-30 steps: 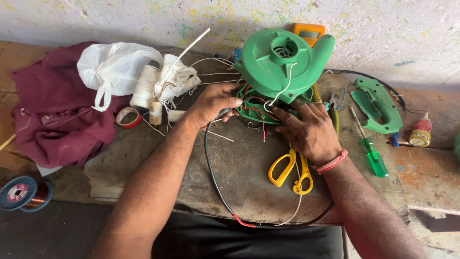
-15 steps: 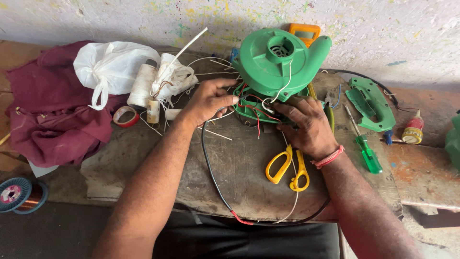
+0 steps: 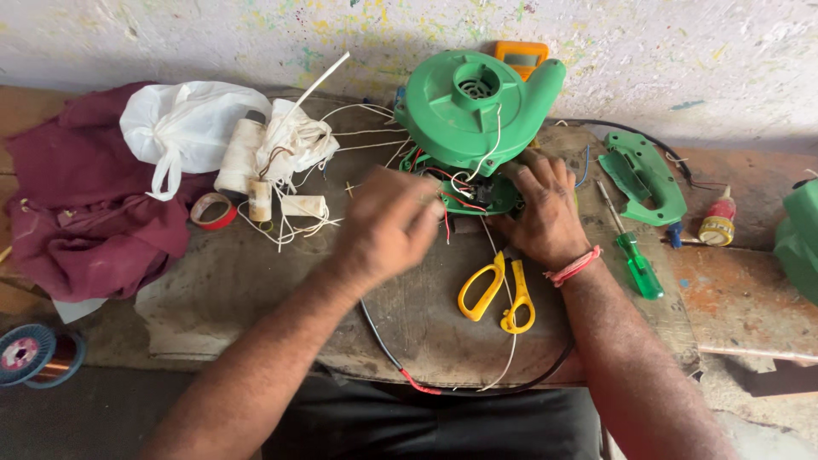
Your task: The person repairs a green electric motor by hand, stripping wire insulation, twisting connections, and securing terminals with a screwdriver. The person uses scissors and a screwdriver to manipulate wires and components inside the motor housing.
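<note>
Yellow scissors (image 3: pixel 498 294), green screwdriver (image 3: pixel 635 260), maroon cloth (image 3: pixel 77 213).

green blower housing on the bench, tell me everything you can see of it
The round green plastic blower housing lies on the worn bench by the wall, its central grille up and its outlet nozzle pointing right. Its underside is open, with red, white and black wires spilling out. The right hand rests against its lower edge; the blurred left hand hovers close.

Brightness: even, soft daylight, quite bright on the pale wall (image 3: pixel 682 51).
Shadows: weak and short; a darker band lies under the green blower housing (image 3: pixel 477 106) and below the bench edge.
Glare: small shine on the green plastic only.
Blur: the left hand (image 3: pixel 388 226) is smeared by motion; the right hand (image 3: pixel 545 209) is sharp.
Focus: the bench middle is clear.
Edges: slight wide-angle stretch at the corners.
</note>
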